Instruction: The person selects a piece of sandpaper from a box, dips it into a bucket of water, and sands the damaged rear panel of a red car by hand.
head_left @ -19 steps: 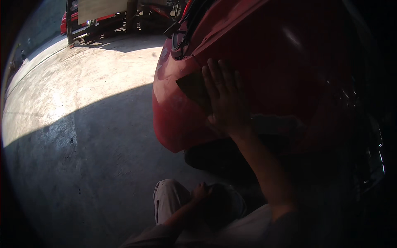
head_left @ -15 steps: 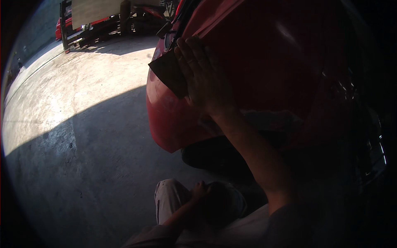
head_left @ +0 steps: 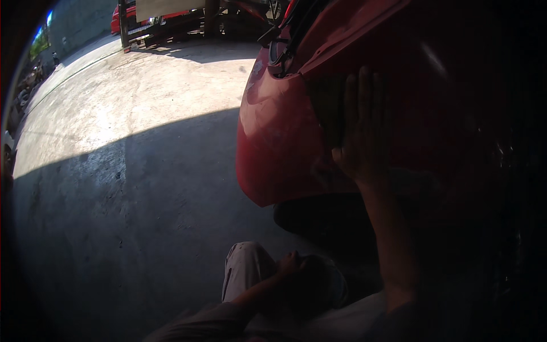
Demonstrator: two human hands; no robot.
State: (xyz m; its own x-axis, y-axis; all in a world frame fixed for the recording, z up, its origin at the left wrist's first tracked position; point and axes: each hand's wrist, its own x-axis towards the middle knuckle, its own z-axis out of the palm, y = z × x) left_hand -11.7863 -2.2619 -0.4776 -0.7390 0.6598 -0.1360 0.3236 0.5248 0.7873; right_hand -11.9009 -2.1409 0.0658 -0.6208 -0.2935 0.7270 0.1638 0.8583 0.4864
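A red car body panel (head_left: 279,137) curves in front of me, with dull, scuffed patches on it. Flat against it lies my right hand (head_left: 364,128), its fingers long and close together. Under that palm and fingers a dark sheet of sandpaper (head_left: 327,108) is pressed to the panel, its left part sticking out past the hand. My left hand (head_left: 289,263) is low by my bent knee (head_left: 248,265), next to a dark rounded shape (head_left: 325,279) too dim to name. Shadow hides the left fingers, so their grip does not show.
Concrete floor (head_left: 171,228) spreads to the left, half sunlit and half shaded. Beneath the panel's lower edge sits a dark tyre-like shape (head_left: 307,216). Beyond stand a frame with a pale board (head_left: 165,7) and part of another red car (head_left: 115,21).
My right hand has slid the sandpaper rightward over the panel, away from its left edge. The view has shifted, so the car appears farther right. My left hand stays by the knee.
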